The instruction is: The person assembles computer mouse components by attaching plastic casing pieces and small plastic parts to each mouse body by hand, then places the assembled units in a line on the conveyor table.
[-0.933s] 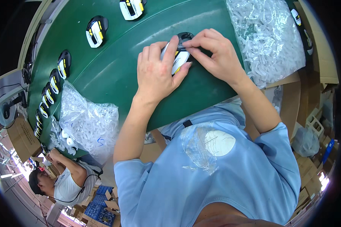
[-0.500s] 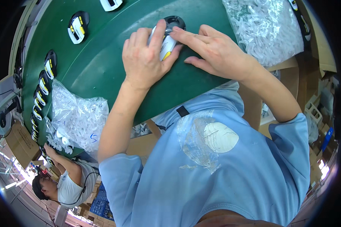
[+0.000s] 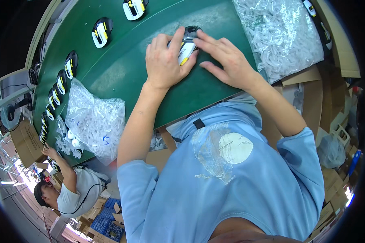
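Observation:
A white, black and yellow device [image 3: 186, 52] with a rounded black end lies on the green table in front of me. My left hand [image 3: 163, 65] is closed round its white body, index finger along the left side and thumb on the right. My right hand [image 3: 232, 64] has its fingers stretched out, their tips touching the black end, while its thumb stands apart. A small clear piece seems to be under those fingertips, mostly hidden.
Similar devices [image 3: 102, 32] stand along the far left of the green table [image 3: 121, 77]. A clear bag of small translucent parts [image 3: 282, 40] lies right, another bag [image 3: 105, 139] left. A co-worker [image 3: 79, 192] reaches in at lower left. Cardboard boxes [image 3: 308, 95] stand right.
The view has shifted, so table, bags and devices appear further right on the left side. Both hands stay on the same device, with the right fingertips shifted slightly over its black end.

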